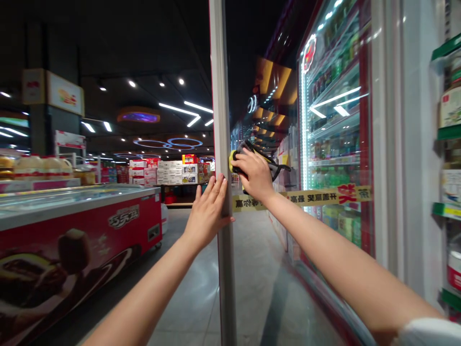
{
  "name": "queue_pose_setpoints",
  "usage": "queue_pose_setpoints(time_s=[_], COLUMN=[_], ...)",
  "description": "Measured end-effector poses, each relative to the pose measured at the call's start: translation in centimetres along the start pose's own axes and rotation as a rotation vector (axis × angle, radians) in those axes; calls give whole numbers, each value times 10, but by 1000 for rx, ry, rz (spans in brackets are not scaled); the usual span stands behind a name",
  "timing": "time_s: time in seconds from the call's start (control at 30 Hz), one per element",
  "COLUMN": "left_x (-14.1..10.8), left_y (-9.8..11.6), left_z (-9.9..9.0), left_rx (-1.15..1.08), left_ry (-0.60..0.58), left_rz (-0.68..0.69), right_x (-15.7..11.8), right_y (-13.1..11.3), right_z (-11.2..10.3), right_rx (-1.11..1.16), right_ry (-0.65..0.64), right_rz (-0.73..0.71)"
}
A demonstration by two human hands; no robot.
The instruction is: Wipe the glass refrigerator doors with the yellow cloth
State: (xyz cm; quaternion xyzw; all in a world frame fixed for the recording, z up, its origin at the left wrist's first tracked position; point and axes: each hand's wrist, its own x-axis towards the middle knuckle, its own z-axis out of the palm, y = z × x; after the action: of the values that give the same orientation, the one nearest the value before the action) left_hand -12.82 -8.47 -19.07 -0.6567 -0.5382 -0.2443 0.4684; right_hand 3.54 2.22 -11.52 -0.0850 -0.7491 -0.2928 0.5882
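A glass cooler door stands open before me, its grey frame running upright through the middle of the view. My left hand lies against the edge of that frame, fingers stretched out and thumb bent around it. My right hand is closed on a black and yellow glass wiper, pressed to the pane close to the frame. A dark loop sticks out from the wiper on the right. Just below, a yellow strip with mirrored lettering crosses the glass and passes behind my right wrist.
At left stands a red chest freezer with an ice-cream picture. Lit drink coolers show through the glass, partly with reflections. Shelves of bottles are close on the right. Stacked boxes stand farther back across the grey floor.
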Motion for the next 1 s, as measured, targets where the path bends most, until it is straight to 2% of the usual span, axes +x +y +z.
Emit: queue_pose_setpoints(time_s=[0.1,0.2,0.27,0.33,0.4,0.47,0.5,0.57,0.67,0.87,0.93,1.0], left_x=[-10,-14,-13,-11,-11,-13,-15,-20,-27,-34,-36,-38], left_y=[-1,0,1,2,2,2,2,2,2,4,6,8], left_z=[2,4,5,7,11,16,18,21,21,10,5,1], left_rx=[14,20,22,26,38,56,63,72,71,71,79,81], left_ry=[-23,-30,-22,-18,-10,16,36,78,123,134,124,118], left_rz=[-3,-2,-3,-9,-30,-53,-60,-63,-44,-10,-14,-15], right_x=[-61,-122,-144,-143,-123,-92,-74,-37,23,160,185,188], right_y=[-13,-21,-21,-18,-14,-13,-14,-19,-21,1,7,8], right_z=[3,4,3,2,1,0,0,0,-2,-25,-30,-31], right_rx=[-9,7,41,79,95,88,77,38,-73,-190,-173,-150], right_ry=[-54,-164,-246,-278,-178,-6,47,23,-117,-78,-67,-56], right_rz=[-105,-266,-363,-366,-226,-67,-42,-126,-272,-120,-110,-124])
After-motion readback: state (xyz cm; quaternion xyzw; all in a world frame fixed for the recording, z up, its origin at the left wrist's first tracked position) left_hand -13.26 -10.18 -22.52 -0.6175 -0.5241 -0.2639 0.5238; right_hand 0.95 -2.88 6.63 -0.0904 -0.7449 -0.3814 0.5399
